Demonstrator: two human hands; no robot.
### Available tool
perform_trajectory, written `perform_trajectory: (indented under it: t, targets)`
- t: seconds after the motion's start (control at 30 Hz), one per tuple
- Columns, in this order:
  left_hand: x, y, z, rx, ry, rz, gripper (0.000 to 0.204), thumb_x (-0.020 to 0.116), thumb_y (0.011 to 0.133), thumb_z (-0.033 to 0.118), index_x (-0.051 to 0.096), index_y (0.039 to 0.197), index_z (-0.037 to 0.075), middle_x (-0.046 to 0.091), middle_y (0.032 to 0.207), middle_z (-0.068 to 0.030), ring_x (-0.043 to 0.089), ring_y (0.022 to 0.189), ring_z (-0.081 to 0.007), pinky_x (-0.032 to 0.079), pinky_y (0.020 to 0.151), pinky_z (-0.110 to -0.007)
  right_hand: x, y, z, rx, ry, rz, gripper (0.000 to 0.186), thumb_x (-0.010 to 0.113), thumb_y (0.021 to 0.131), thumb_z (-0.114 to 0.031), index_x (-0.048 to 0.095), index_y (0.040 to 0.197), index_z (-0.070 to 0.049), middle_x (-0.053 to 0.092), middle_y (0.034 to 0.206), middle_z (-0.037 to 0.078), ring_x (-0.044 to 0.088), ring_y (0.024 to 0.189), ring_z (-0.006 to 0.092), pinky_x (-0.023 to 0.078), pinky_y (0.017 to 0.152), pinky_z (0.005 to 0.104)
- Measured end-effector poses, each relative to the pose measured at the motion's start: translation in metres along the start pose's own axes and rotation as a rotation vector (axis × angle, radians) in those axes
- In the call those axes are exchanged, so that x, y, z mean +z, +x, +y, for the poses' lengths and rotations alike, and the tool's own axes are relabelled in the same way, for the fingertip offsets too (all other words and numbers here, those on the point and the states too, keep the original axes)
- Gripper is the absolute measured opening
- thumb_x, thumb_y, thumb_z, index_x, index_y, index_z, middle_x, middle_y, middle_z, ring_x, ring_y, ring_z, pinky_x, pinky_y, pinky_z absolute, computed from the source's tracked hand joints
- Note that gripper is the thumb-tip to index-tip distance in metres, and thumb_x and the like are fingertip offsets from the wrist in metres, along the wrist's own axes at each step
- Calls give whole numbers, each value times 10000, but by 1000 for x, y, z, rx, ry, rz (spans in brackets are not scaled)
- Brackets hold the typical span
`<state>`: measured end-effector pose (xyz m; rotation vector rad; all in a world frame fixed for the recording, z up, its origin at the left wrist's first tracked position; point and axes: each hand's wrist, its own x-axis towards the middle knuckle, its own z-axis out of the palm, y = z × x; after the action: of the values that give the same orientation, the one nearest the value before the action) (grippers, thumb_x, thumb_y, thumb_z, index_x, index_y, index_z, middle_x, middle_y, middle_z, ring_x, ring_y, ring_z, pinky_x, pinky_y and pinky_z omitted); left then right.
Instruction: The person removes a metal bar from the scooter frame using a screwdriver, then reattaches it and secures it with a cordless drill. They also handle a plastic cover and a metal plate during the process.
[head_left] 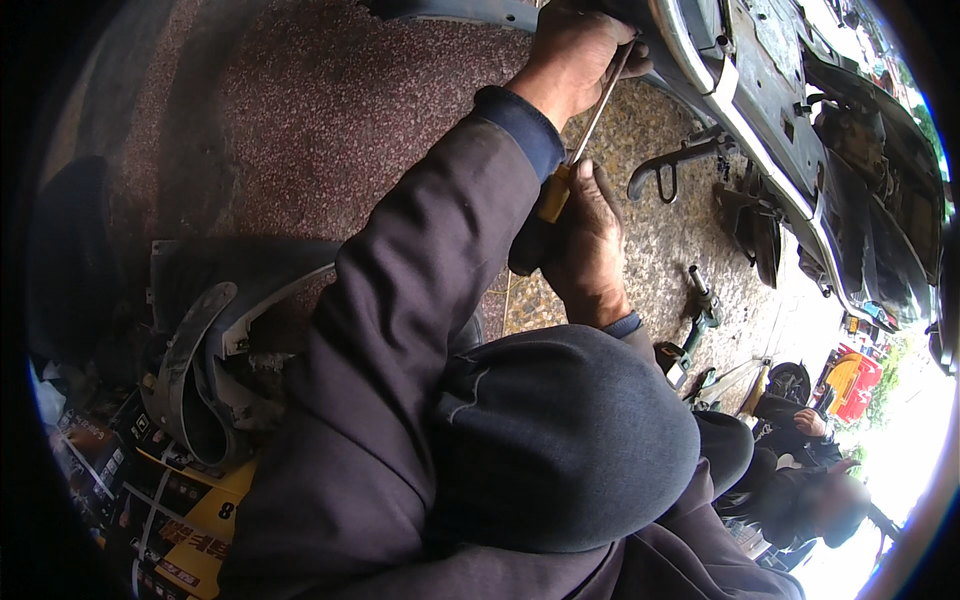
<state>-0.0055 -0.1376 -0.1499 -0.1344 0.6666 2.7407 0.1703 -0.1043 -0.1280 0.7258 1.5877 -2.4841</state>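
My right hand [590, 245] is closed round the yellow handle of a screwdriver [556, 193]. Its thin metal shaft slants up to my left hand [575, 62], which is bent beside the tip with the fingers curled. What those fingers hold is hidden, as is the point the tip meets. Both hands are next to the underside of a vehicle [790, 140] with a bent metal tube along its edge. My left sleeve crosses the middle of the view, and my knee in dark trousers covers part of my right forearm.
A black lever [680, 160] juts from the vehicle over the speckled floor [350, 110]. A green tool [695, 335] lies near my knee. Curved dark panels [205, 350] and yellow-and-black boxes [180, 520] are at the left. Another person [800, 470] sits at the right.
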Motion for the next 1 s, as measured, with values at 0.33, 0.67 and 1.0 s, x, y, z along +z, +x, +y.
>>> perform_trajectory:
  t: [0.33,0.67,1.0]
  targets:
    - [3,-4,3,-33,-16,1,80,549,835,-54,594,844,11,627,743,-97,631,620,-199,584,548,-327,-3,18,-13,36,32,-48,254,503,1005,-252,538,960,-5,601,775,119,591,612,215,523,588,341]
    - [3,-7,-3,-107,-131,-13,41,572,830,-16,599,802,-6,613,698,-91,618,602,-188,546,523,-291,-4,6,-22,11,-198,33,251,537,982,-247,550,944,1,610,766,116,604,616,212,515,554,330]
    - [17,-2,-2,80,40,270,181,627,914,41,560,1055,-51,601,988,-135,618,897,-233,587,746,-318,-33,-8,-23,25,-228,69,261,528,993,-218,553,937,36,625,757,106,609,611,160,506,529,291]
